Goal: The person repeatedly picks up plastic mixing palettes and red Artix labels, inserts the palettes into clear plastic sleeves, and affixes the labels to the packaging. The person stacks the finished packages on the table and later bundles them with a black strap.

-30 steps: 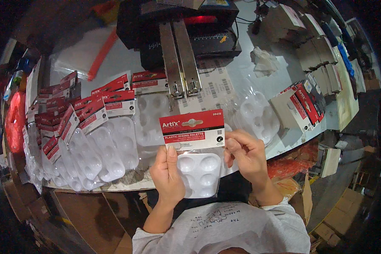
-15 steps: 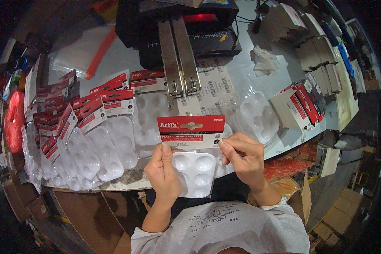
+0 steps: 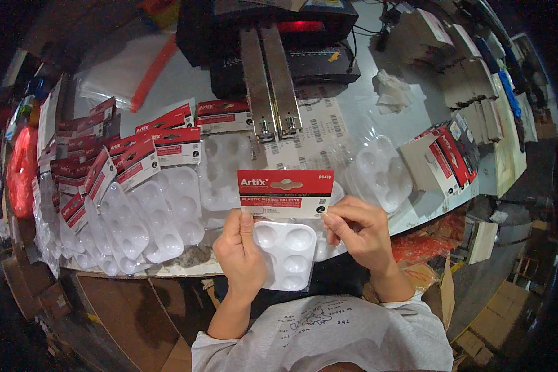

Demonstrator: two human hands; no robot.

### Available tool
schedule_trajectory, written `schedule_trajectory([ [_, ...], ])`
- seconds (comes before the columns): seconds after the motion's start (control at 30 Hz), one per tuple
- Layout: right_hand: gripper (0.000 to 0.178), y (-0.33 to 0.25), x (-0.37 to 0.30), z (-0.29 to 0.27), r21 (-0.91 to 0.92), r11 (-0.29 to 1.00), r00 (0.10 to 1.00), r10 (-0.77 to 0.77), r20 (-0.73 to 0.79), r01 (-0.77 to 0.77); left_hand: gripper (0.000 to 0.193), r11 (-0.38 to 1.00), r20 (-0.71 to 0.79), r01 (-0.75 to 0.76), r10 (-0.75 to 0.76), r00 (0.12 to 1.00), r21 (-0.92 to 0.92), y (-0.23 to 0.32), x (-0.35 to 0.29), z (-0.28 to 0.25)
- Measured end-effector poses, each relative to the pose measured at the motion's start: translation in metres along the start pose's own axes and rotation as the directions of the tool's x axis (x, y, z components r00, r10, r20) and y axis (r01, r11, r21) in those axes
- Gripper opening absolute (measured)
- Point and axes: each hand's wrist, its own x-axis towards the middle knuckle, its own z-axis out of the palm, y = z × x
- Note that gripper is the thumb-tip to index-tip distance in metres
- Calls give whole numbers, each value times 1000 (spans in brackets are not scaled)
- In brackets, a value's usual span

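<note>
— Head view, hands?
— My left hand (image 3: 242, 254) pinches the packaged white palette (image 3: 285, 248) at its left edge, thumb on its red header card (image 3: 285, 192); my right hand (image 3: 359, 232) pinches the right edge. It is held up over the near rim of the surface (image 3: 347, 118).
— Count?
— One palette held, six wells showing. Packed palettes (image 3: 136, 198) fanned at left, too overlapped to count; one bare tray (image 3: 381, 170) at right.
— Surface?
— Grey, with a dark machine (image 3: 273, 37) at the back.
</note>
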Motion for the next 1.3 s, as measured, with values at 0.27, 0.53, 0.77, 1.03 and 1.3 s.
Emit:
schedule_trajectory([
  [0.27, 14, 8, 14, -1, 257, 919, 954, 289, 82, -301, 31, 985, 61, 127, -121, 991, -114, -1, 5, 0],
  [0.53, 18, 21, 85, 19, 405, 902, 977, 196, -79, -148, 28, 992, -15, 113, -114, 993, -49, -16, 67, 30],
  [0.77, 20, 34, 89, 18, 285, 939, 973, 221, -67, -193, 26, 988, -20, 50, -54, 998, -143, -24, 76, 38],
  [1.03, 32, -34, 42, -97, -836, 534, 586, -642, -495, -121, 35, 971, -271, 59, 7, 963, 233, -28, 67, -72],
  [1.3, 67, 9, 37, -205, -881, 296, 836, -308, -454, -370, 31, 462, -197, -83, 526, 827, 883, -5, 97, -85],
])
